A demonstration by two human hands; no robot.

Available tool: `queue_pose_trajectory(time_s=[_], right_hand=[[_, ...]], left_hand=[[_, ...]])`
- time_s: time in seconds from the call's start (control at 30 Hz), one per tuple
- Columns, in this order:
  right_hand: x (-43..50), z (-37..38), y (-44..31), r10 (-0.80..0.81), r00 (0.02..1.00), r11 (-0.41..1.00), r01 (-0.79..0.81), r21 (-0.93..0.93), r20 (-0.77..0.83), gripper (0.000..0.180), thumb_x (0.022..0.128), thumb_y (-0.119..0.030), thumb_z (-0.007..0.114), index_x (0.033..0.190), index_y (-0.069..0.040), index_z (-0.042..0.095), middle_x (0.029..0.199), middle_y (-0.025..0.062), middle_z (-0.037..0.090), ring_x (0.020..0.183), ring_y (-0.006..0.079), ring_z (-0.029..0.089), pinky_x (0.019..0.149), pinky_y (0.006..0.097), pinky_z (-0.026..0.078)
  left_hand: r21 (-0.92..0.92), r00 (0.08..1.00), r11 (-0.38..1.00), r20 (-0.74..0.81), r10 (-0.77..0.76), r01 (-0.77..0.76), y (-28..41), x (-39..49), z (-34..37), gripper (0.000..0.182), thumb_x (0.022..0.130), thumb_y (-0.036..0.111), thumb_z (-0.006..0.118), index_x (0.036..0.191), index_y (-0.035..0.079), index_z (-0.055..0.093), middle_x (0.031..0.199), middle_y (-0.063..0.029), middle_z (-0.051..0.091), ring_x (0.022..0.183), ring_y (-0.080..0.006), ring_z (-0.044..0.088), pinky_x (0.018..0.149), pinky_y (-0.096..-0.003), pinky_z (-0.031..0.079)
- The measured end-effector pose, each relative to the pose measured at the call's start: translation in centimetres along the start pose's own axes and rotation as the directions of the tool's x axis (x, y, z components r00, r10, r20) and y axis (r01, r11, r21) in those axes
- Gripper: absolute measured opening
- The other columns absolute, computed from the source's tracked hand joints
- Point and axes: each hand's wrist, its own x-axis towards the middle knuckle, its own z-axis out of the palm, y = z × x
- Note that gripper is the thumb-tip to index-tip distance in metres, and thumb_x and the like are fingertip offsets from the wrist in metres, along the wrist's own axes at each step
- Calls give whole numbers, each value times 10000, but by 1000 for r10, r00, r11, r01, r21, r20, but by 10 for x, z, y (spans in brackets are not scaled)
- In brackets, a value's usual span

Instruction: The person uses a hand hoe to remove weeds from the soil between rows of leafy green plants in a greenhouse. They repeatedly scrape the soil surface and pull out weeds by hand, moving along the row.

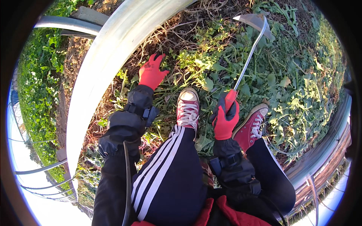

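Observation:
My left hand (153, 72), in a red work glove with dark fingertips, reaches low among the green weeds (208, 63) and dry stems. Its thumb stands apart from the fingers, and nothing shows between them; the fingertips are partly hidden by the plants. My right hand (226, 118), gloved alike, is closed around the red handle of a hand hoe (250, 53). A thin bent metal shaft runs from the handle to a pointed, flat blade (253, 22). That blade lies over the leafy growth at the upper right, well apart from my left hand.
A broad, pale, shiny curved band (93, 70) borders the weeds on the left. Beyond it are bare soil (75, 56), leafy green plants (39, 93) and thin hoops (42, 168). My red canvas shoes (188, 108) stand among the weeds. Another shiny strip (325, 161) edges the lower right.

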Motion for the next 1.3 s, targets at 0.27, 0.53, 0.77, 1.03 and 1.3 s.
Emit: queue_pose_trajectory(time_s=[0.27, 0.53, 0.77, 1.03, 1.3], right_hand=[[-1, -8, 18, -16, 1000, 998, 16, -64, 1, 362, 847, 31, 613, 1189, 8, 498, 893, 32, 587, 649, 56, 525, 551, 213, 432], [1, 0, 5, 87, 996, 995, -87, 57, -13, 320, 856, 26, 604, 1164, -2, 518, 840, 4, 571, 611, 43, 504, 511, 204, 399], [3, 2, 23, 14, 998, 1000, -15, -14, -56, 341, 846, 42, 600, 1174, 4, 514, 928, 15, 581, 731, 62, 529, 635, 218, 441], [3, 6, 14, -134, 990, 978, 127, -168, -32, 370, 847, -18, 628, 1192, 0, 495, 919, 40, 597, 736, 67, 543, 629, 233, 458], [-7, -6, -16, -42, 995, 964, 15, -266, -94, 436, 804, -140, 699, 1178, -5, 519, 985, 135, 612, 904, 221, 601, 817, 340, 463]], left_hand=[[-207, 992, 972, 45, 119, -108, -8, -26, -27, 303, 784, 173, 654, 1081, 123, 626, 1077, -108, 607, 878, -332, 613, 774, -404, 502], [-229, 971, 946, -118, 206, -229, -12, -42, -35, 534, 777, 53, 588, 1297, 157, 521, 1284, -105, 540, 901, -328, 610, 778, -414, 502], [101, 910, 922, 232, 343, -373, -19, 36, -25, 620, 794, 148, 604, 1385, 204, 426, 1389, -111, 467, 1005, -291, 608, 830, -398, 496], [-54, 925, 928, 73, 372, -369, -48, 54, 14, 422, 748, 186, 661, 1162, 133, 593, 1196, -116, 608, 1008, -325, 610, 870, -392, 498], [-246, 991, 968, 113, 72, -42, -39, 65, 20, 396, 830, 203, 649, 1213, 119, 591, 1223, -148, 594, 1092, -329, 578, 928, -399, 464]])
